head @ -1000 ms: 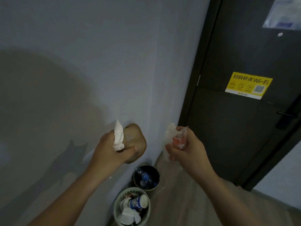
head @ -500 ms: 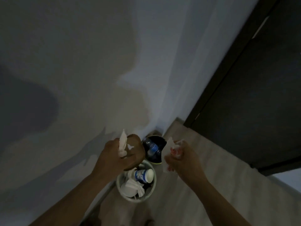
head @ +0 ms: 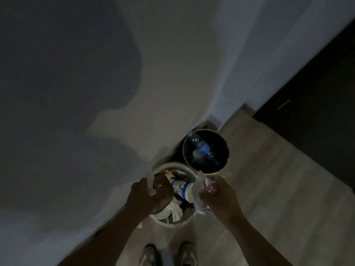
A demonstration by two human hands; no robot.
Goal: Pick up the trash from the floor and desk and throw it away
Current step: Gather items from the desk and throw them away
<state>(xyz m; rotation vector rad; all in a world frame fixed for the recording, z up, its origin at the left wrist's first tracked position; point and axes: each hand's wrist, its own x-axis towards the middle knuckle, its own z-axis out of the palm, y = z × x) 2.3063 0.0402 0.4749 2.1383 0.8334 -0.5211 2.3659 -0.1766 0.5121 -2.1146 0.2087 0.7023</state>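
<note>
Near bin (head: 166, 166) by wall (head: 172, 73), bottle (head: 202, 149) in far bin (head: 221, 146)

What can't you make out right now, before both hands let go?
Head view only, dim and blurred.
Anything under the tissue in the left hand: its grip covers it.
Print on the plastic wrapper in the right hand: blurred.
Inside of the white bin: hands cover much of it.

White tissue (head: 151, 187), red-printed clear wrapper (head: 207, 186), pale bin (head: 172, 164), black bin (head: 221, 150) with yellow rim, blue-labelled bottle (head: 202, 149)
</note>
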